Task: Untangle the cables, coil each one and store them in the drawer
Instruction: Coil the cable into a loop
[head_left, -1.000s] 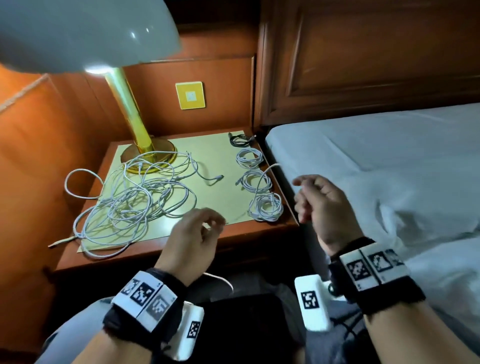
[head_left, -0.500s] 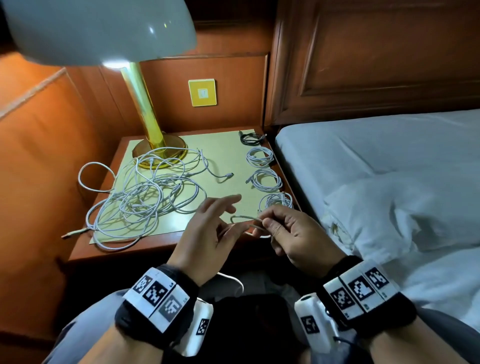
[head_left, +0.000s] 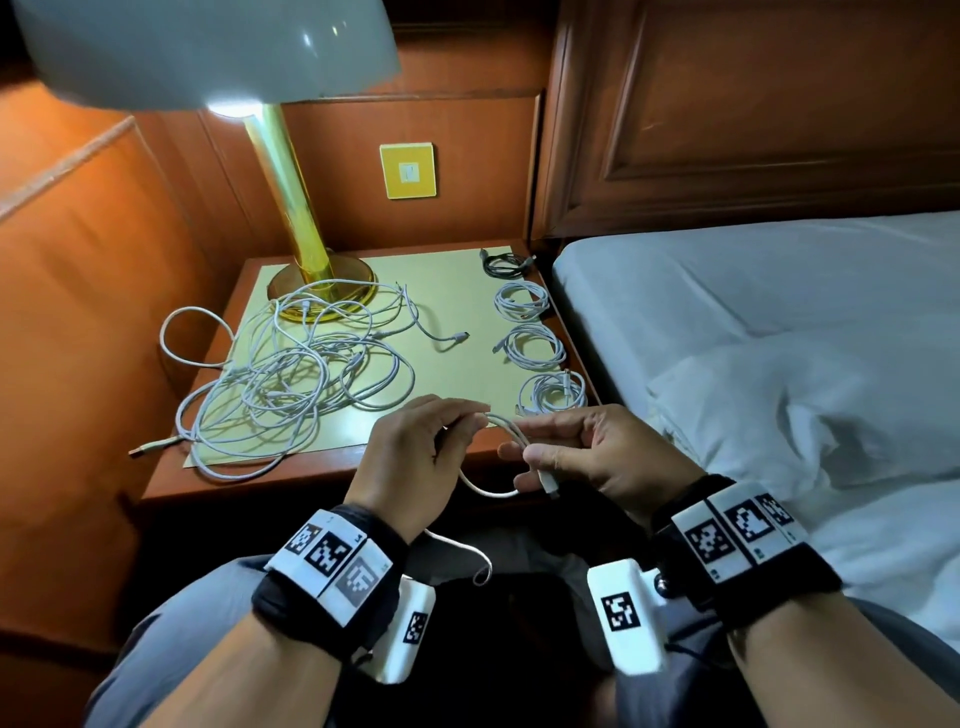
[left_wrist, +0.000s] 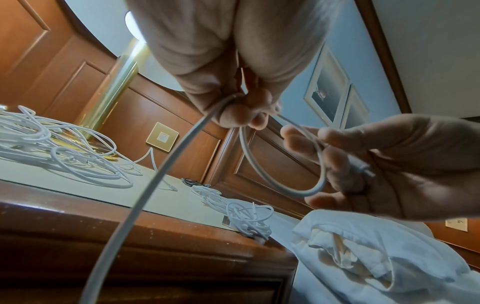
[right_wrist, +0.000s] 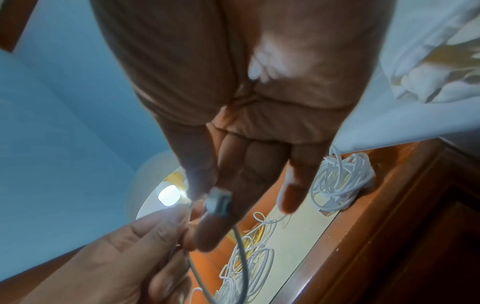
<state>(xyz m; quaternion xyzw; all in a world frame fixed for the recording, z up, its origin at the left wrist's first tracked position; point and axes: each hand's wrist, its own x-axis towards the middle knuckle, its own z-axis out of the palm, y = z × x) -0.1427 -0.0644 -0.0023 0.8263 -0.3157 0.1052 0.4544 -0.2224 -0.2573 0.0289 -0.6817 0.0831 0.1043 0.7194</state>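
Both hands hold one white cable (head_left: 508, 429) in front of the nightstand's front edge. My left hand (head_left: 457, 415) pinches it (left_wrist: 166, 170) between thumb and fingers, and the cable trails down to my lap. My right hand (head_left: 540, 447) pinches the plug end (right_wrist: 218, 200), with a small loop (left_wrist: 285, 185) hanging between the two hands. A tangle of white cables (head_left: 291, 374) lies on the left of the nightstand top (head_left: 447, 301). Three white coils (head_left: 535, 348) and a dark coil (head_left: 506, 262) lie along its right edge.
A brass lamp (head_left: 291, 208) with a white shade stands at the back left of the nightstand. A bed with white sheets (head_left: 779, 338) lies to the right, close against the nightstand. Wood panelling and a yellow wall switch (head_left: 408, 171) are behind. No drawer front shows plainly.
My hands, apart a second ago, have come together in front of the nightstand. The cable now forms a small loop between them, with its plug end in my right hand's fingers.
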